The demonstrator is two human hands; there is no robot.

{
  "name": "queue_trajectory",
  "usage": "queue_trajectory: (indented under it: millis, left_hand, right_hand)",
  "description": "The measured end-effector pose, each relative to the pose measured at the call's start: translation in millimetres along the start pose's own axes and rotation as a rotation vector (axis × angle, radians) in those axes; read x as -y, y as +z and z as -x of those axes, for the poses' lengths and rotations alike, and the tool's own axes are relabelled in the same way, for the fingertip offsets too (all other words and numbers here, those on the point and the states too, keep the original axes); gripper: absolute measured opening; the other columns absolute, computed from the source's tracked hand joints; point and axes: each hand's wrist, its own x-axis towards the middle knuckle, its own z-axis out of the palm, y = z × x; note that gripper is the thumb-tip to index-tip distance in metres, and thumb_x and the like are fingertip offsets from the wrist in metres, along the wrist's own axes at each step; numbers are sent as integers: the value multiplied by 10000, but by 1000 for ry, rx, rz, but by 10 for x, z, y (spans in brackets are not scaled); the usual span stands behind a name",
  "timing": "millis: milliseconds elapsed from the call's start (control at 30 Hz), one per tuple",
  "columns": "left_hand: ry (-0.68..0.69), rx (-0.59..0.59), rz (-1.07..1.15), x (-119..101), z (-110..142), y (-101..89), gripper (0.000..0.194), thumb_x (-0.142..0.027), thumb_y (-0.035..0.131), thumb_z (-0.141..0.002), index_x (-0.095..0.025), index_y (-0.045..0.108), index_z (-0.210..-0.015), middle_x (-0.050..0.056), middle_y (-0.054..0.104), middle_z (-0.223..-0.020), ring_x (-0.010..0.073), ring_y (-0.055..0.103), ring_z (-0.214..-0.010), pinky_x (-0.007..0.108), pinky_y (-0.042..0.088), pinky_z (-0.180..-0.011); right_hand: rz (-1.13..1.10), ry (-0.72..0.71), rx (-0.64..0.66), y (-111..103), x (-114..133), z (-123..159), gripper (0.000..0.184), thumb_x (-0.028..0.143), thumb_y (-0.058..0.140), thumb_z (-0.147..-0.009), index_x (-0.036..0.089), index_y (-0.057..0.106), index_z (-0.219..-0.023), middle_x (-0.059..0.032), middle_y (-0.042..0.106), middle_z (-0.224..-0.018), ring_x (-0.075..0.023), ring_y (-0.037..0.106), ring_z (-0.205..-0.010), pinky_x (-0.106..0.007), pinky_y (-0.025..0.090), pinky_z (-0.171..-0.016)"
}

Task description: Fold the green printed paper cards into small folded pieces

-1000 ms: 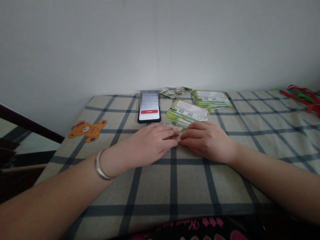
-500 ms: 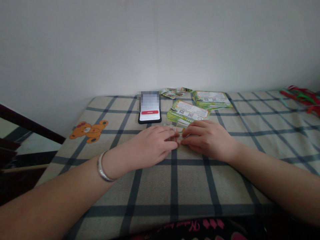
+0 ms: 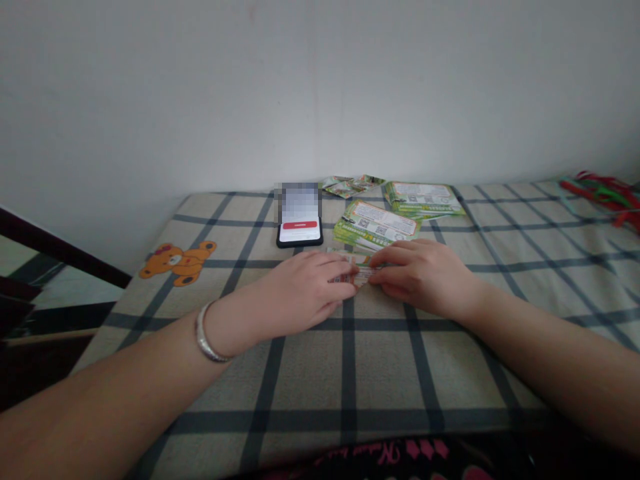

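On the checked tablecloth a printed paper leaflet [image 3: 364, 272] lies between my two hands, partly covered by their fingers. My left hand [image 3: 307, 290], with a silver bangle on its wrist, has its fingers closed on the leaflet's left side. From the right, my right hand [image 3: 423, 277] has bent fingers closed on the leaflet's other side. Just behind them sits a stack of green and white leaflets [image 3: 377, 223]. A second stack [image 3: 425, 199] lies farther back on the right. Some folded leaflets [image 3: 353, 185] rest against the wall.
A smartphone [image 3: 300, 230] with a lit screen lies behind my left hand. A teddy bear picture [image 3: 180, 263] is on the tablecloth [image 3: 310, 373] at left. Red and green strips [image 3: 605, 197] lie at the far right. The wall [image 3: 320, 93] borders the table's back.
My right hand has shifted slightly to the right, and more of the leaflet shows between the hands. My left hand has barely moved.
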Motion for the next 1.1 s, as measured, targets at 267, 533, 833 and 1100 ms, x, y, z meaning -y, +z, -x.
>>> queue_trajectory:
  millis: [267,533,833,1100]
  left_hand:
    - [-9,-17,8,-3,3,-1,202,-205,540,-891,-183,670,-1044,118,638,-1167,261,571,-1142,457,504,-938]
    - [-7,-8,18,4,12,13,225,-196,531,-894,-176,661,-1076,134,619,-1212,279,557,-1171,478,492,-963]
    - [0,-22,35,10,-2,22,200,-186,525,-903,-172,667,-1043,138,623,-1204,267,567,-1163,466,503,-954]
    - [8,5,-8,27,5,16,212,-207,510,-910,-194,660,-1060,120,617,-1177,268,584,-1110,447,521,-914]
  right_hand:
    - [-4,55,68,-19,-34,21,155,197,591,-860,231,729,-920,-29,704,-1026,-174,628,-824,-298,418,-695]
    - [24,103,115,-51,-64,33,139,208,592,-861,224,730,-870,-24,699,-911,-173,620,-767,-297,400,-654]
    - [40,127,124,-71,-113,64,156,183,570,-853,204,725,-845,-35,694,-856,-162,619,-762,-285,402,-634]
    - [54,132,144,-63,-126,75,163,203,552,-875,189,710,-836,-37,694,-864,-170,630,-770,-290,417,-647]
